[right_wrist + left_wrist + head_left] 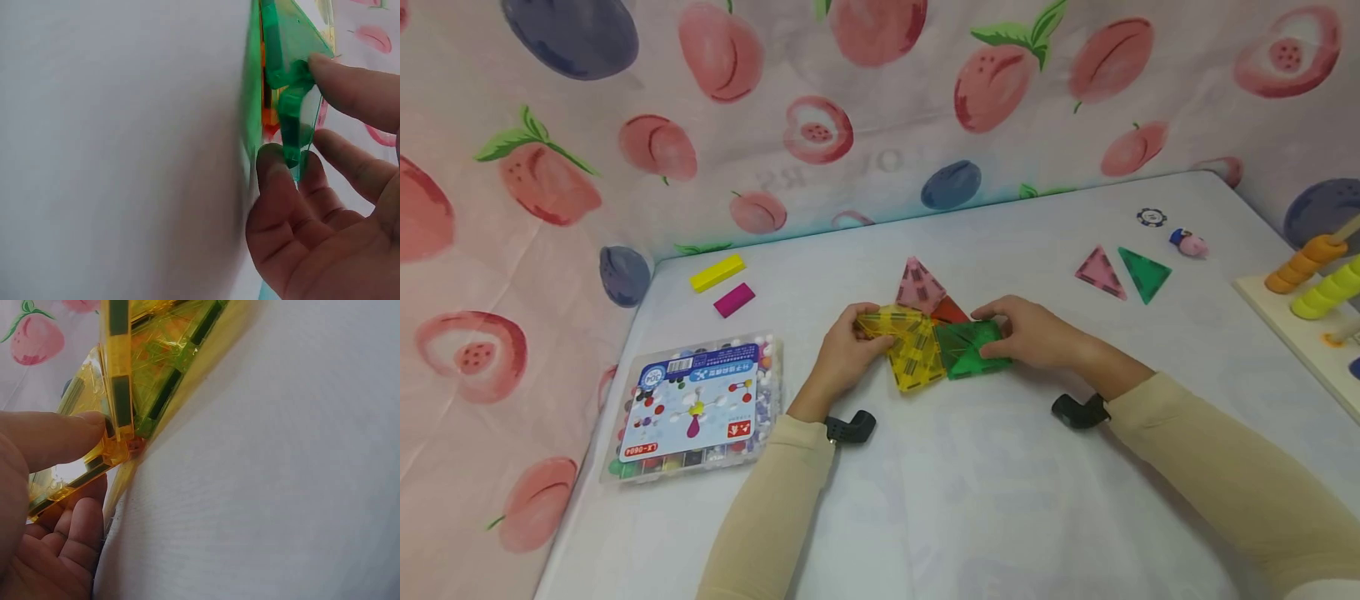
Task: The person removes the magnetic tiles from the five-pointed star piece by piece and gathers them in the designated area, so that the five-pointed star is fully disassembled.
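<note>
Translucent magnetic tiles form a cluster mid-table in the head view: yellow tiles (916,358) at left, green tiles (964,354) at right, a pink triangular tile (919,287) behind and a red-orange tile (950,311) partly hidden. My left hand (844,354) pinches a yellow tile at the left corner, thumb on top and fingers beneath. In the left wrist view, that yellow tile (87,469) meets another yellow tile standing at an angle. At the right end my right hand (1037,333) grips a green tile (290,119) between thumb and fingers, its edge tilted up from the white tabletop.
A lidded clear box (692,408) of small coloured beads lies at left, with a yellow block (718,273) and a magenta block (734,300) behind it. Back right are a pink triangle (1101,273), a green triangle (1145,273), a chip (1152,217), a pig figurine (1189,243) and a bead-stacking board (1285,321).
</note>
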Motion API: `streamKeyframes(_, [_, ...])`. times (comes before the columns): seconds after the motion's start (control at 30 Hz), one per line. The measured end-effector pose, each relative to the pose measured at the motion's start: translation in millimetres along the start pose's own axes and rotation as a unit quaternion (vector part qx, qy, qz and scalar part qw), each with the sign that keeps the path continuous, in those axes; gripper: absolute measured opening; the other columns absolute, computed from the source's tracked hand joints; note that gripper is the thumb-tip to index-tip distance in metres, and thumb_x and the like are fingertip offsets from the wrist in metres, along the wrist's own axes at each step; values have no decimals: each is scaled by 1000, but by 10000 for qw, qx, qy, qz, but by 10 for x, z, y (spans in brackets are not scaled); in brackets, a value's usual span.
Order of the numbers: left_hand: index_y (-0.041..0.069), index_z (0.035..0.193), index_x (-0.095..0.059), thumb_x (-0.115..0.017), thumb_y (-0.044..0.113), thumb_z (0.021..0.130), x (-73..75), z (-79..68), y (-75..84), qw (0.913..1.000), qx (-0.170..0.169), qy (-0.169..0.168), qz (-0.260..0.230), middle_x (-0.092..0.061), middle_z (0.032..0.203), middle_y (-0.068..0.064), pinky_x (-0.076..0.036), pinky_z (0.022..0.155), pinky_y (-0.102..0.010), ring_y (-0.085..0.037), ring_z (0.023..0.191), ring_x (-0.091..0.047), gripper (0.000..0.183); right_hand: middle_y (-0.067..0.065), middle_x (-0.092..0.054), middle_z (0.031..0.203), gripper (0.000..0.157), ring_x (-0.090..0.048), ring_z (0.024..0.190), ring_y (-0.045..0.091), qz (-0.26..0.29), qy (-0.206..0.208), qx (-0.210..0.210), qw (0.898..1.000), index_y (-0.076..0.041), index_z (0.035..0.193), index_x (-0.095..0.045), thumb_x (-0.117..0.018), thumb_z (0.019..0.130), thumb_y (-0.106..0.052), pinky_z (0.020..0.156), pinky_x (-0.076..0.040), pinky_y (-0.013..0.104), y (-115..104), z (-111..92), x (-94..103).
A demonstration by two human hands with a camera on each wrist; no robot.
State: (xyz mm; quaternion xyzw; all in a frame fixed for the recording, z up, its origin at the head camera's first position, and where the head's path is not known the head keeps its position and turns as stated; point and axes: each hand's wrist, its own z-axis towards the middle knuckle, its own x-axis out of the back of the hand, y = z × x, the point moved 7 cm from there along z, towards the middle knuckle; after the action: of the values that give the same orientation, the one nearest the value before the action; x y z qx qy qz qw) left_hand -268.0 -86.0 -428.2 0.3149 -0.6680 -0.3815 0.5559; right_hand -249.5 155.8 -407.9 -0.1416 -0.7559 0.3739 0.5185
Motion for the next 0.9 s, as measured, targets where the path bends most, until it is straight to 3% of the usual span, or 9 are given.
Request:
streamKeyframes(0.13, [22, 118, -48, -69, 27, 79, -28, -6, 18, 10000, 10, -19, 10, -53, 99, 0, -42, 69, -29, -17, 81, -48, 45, 10, -44, 123, 48, -45, 95, 25, -515, 210, 80, 9984, -9, 122, -52, -67, 80, -25, 83, -40, 42, 89, -108, 86])
streamKeyframes(0.43, [23, 118, -48, -69, 29, 78, 3, -3, -12, 10000, 72, 49, 27, -52, 96, -1, -42, 68, -30, -18, 80, -47, 45, 17, -45, 122, 48, -41, 110, 32, -1459, 588, -363, 9869, -1, 122, -49, -65, 80, -16, 90, -34, 50, 450, -521, 449])
streamKeyframes(0.77, [21, 120, -47, -68, 29, 79, 5, -1, -3, 9999, 58, -23, 83, -52, 94, -2, -41, 67, -29, -18, 80, -47, 47, 29, -48, 115, 56, -46, 101, 42, -1688, 680, -1511, 9716, 1, 123, -48, -65, 81, -32, 80, -38, 57, 1066, -1078, 919])
streamKeyframes(0.9, [20, 121, -47, -68, 28, 79, 1, -2, 6, 9999, 70, -81, 49, -51, 95, -3, -41, 67, -29, -18, 80, -46, 48, 33, -47, 111, 63, -47, 94, 42, -1686, 636, -1883, 9654, 0, 124, -45, -63, 81, -41, 72, -41, 53, 1321, -1209, 1113])
